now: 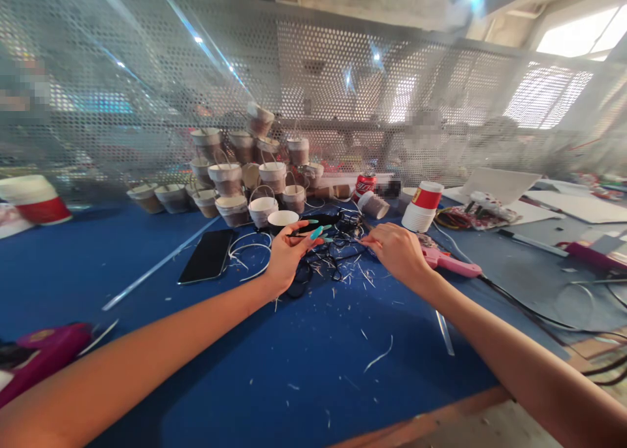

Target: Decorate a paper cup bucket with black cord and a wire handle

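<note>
My left hand is closed in a pinch, its long turquoise nails pointing right. Something thin and dark shows at its fingertips, too small to name. Facing it, my right hand has thumb and fingers pressed together; what they grip is not clear. Between the two hands lies a tangle of black cord among pale fibre scraps. A paper cup with a dark inside stands just behind my left hand. By my right wrist rests a pink glue gun.
Small handled buckets are stacked at the back. A black phone and a coil of white cord lie left. Behind my right hand are a red can and stacked paper cups. A magenta glue gun sits at the near left.
</note>
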### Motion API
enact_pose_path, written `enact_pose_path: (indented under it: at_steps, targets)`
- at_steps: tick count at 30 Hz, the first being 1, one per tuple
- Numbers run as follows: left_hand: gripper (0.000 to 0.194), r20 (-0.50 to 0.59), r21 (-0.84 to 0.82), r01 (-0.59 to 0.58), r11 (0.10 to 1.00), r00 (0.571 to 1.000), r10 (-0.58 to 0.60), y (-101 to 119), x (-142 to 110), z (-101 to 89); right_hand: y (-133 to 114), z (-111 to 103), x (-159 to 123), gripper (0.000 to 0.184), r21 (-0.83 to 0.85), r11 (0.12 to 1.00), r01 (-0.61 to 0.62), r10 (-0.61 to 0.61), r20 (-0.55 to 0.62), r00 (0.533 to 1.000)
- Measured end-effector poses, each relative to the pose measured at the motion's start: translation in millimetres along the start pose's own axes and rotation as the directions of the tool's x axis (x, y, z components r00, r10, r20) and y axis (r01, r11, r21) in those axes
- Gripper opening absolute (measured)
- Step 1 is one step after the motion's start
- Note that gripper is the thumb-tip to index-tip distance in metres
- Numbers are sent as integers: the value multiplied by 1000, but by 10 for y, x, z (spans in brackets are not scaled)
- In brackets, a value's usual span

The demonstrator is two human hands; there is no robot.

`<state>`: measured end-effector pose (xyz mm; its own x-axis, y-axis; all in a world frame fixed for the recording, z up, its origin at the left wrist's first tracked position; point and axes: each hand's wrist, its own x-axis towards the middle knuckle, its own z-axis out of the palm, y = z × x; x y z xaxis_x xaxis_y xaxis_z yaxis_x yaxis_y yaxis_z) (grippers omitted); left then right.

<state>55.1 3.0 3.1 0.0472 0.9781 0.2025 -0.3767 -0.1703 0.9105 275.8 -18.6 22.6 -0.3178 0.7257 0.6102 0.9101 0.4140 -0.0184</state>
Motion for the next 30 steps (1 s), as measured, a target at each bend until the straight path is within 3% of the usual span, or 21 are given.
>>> enact_pose_path:
  at_steps: [10, 17, 21, 30]
  targets:
    - [41, -12, -54, 18, 998, 1000, -18, 21, -27, 34, -49, -25, 3, 22, -20, 1000, 5, -5, -33, 999]
    - [42, -37, -45, -5, 999, 999, 3, 35, -12, 23, 2, -81, 46, 18, -37, 998, -50, 55, 152, 987]
    - [43, -40, -38, -24, 999, 999, 23, 19, -9, 14, 3, -90, 51, 21, -74, 993, -87, 98, 153, 983]
    - [43, -56, -50, -34, 998, 998, 31, 12, 9, 12, 54, -88, 74, 20, -31, 998, -57, 63, 243, 968]
